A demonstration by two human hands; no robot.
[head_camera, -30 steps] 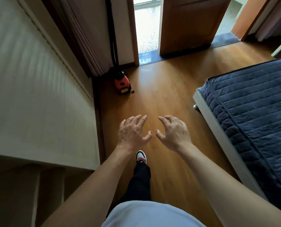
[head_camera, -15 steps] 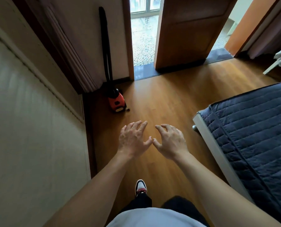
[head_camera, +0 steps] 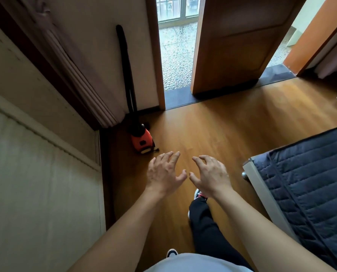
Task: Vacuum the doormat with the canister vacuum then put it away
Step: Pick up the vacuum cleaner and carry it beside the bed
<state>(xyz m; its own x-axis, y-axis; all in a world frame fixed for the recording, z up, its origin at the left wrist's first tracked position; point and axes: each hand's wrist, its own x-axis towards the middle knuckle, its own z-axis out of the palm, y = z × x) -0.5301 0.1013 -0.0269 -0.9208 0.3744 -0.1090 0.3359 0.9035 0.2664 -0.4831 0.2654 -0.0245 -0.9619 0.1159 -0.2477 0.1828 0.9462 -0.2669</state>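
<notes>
A small red and black canister vacuum (head_camera: 142, 141) sits on the wooden floor in the corner beside the doorway. Its black hose and wand (head_camera: 125, 69) lean upright against the wall behind it. My left hand (head_camera: 163, 173) and my right hand (head_camera: 210, 174) are stretched out in front of me, side by side, fingers spread and holding nothing. They hover above the floor, a little nearer to me than the vacuum and to its right. No doormat is in view.
A cream cabinet (head_camera: 36, 173) runs along my left. A bed with a dark quilted cover (head_camera: 309, 185) fills the right. An open wooden door (head_camera: 234, 46) stands ahead, with a pebbled floor (head_camera: 177, 55) beyond the threshold. Folded curtains (head_camera: 75, 65) hang left of the vacuum.
I have walked forward, so the vacuum and doorway sit closer and lower in view. Both hands stay open and held out together.
</notes>
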